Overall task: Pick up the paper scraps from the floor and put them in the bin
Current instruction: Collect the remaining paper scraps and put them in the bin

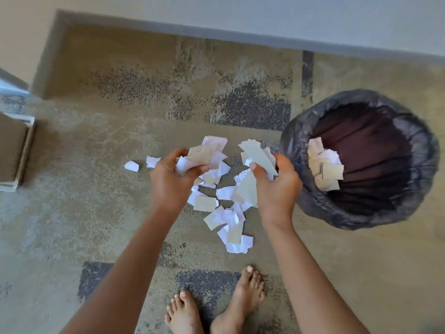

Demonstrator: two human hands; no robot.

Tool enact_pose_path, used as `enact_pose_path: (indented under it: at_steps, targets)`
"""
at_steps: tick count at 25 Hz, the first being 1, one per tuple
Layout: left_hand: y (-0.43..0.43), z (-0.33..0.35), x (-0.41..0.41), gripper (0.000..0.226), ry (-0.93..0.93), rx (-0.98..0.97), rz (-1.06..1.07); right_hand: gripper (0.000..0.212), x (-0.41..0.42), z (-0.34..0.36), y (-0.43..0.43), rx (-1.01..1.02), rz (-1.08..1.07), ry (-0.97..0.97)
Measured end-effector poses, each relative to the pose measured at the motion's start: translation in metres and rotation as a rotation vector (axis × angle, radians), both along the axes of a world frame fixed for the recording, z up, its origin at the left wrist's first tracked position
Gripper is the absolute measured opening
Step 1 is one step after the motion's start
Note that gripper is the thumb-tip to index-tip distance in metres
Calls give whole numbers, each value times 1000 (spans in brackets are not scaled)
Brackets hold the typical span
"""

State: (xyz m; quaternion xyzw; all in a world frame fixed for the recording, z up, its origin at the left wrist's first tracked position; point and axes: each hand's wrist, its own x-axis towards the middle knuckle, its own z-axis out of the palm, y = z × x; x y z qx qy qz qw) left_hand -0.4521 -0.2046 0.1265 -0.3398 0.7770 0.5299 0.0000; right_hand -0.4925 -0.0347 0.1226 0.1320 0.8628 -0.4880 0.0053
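Both hands, left hand (175,174) and right hand (274,186), clench paper scraps (224,208); carry them steadily toward the bin (301,141) at three o'clock.

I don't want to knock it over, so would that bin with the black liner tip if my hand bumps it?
Possibly. The bin looks light, holding only a few scraps. Its loose liner would probably crumple under the right hand.

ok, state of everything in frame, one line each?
left hand: closed on a bunch of scraps
right hand: closed on a bunch of scraps
bin: upright, open, black liner, some scraps inside
floor pile: loose on the carpet, between the hands
two stray scraps: on the carpet, left of the pile
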Motion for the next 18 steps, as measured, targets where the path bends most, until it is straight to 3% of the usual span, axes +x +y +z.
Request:
enact_pose_path:
  at_steps: [3,9,18]
  targets:
    - [48,32,-47,27,119,87,-102,13,-24,31,47,39,-106,90]
    - [168,67,-108,24,171,89,-368,15,-53,52,141,114,-310,145]
    - [250,28,-130,26,94,-123,-576,22,-59,15,197,253,-406,-16]
